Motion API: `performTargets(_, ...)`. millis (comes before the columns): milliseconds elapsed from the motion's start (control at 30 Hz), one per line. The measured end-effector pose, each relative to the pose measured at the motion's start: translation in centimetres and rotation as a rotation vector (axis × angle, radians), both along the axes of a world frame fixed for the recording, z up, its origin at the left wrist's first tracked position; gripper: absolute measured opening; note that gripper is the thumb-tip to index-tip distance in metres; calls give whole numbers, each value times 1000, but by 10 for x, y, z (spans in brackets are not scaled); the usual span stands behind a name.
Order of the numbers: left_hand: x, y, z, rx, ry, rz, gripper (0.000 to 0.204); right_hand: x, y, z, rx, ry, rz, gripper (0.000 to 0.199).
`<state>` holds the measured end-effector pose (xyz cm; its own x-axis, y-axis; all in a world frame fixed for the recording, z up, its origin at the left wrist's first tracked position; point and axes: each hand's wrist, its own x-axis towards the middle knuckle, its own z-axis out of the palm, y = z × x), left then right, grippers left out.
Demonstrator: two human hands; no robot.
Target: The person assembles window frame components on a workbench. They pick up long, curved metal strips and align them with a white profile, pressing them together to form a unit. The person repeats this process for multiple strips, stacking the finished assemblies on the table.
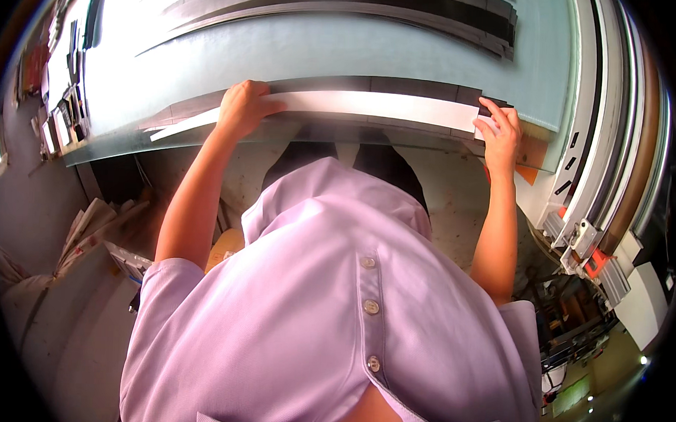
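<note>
A long, narrow white strip [371, 104] stretches left to right along the near edge of the glass tabletop [321, 47]. It lies over a dark grey strip [409, 85] whose far edge shows behind it. My left hand [243, 107] grips the white strip left of its middle, thumb pointing right along it; the fingertips are partly hidden. At the right end, my right hand [502, 131] pinches the strip between thumb and fingers, where a small white end piece shows. What the strips are made of I cannot tell.
More dark strips [345, 7] lie stacked farther back on the glass. Along the right side run metal rails [609, 131] with an orange-and-silver fitting [595, 261]. An orange piece [530, 154] sits near the right corner. Cloth or paper [92, 225] is heaped at lower left.
</note>
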<state>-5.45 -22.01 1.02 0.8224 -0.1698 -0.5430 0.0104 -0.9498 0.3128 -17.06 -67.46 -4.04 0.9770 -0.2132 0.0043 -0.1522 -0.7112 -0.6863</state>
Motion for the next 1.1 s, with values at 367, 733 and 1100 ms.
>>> performTargets(367,-4,-1,-2,81,-12,-54,33,3,17,18,-349,10,44,38)
performTargets(733,-10,49,22,130,-79,-115,45,22,168,6,6,73,127,33)
performTargets(1100,23,302,15,51,-41,206,39,23,163,8,-61,255,99,32)
